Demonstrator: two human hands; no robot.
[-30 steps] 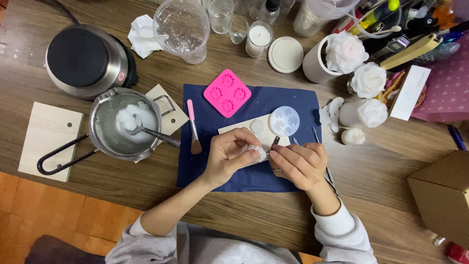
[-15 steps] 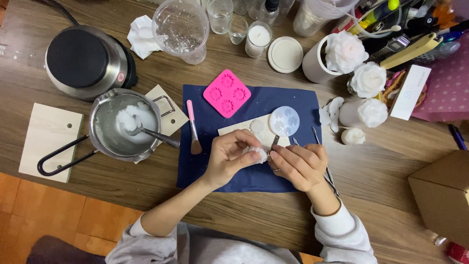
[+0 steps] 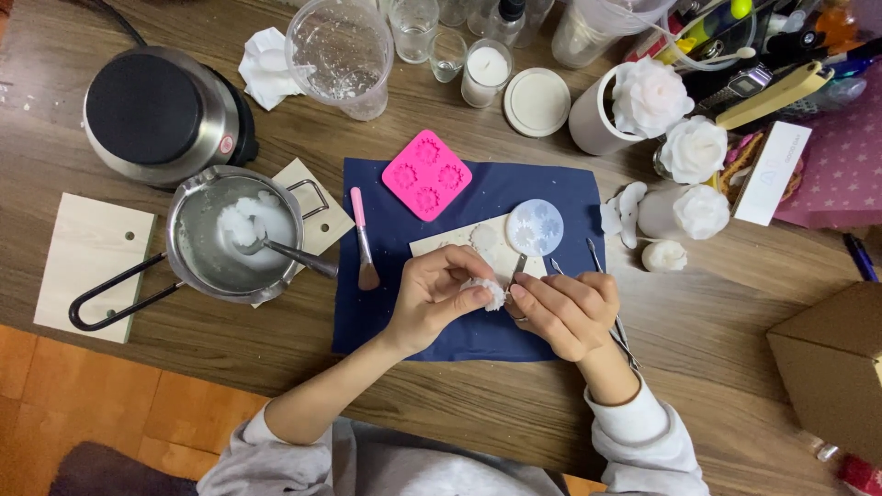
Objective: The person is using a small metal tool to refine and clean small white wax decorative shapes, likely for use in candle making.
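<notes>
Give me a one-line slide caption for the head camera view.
Left hand holds a small white wax flower while right hand works it with a metal tool over a navy cloth.

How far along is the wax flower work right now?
Done: three finished white wax flowers stand at the right. In hand: the left hand holds a small white wax piece while the right hand works it with a thin metal tool. Left: wax still sits in the pot.
</notes>
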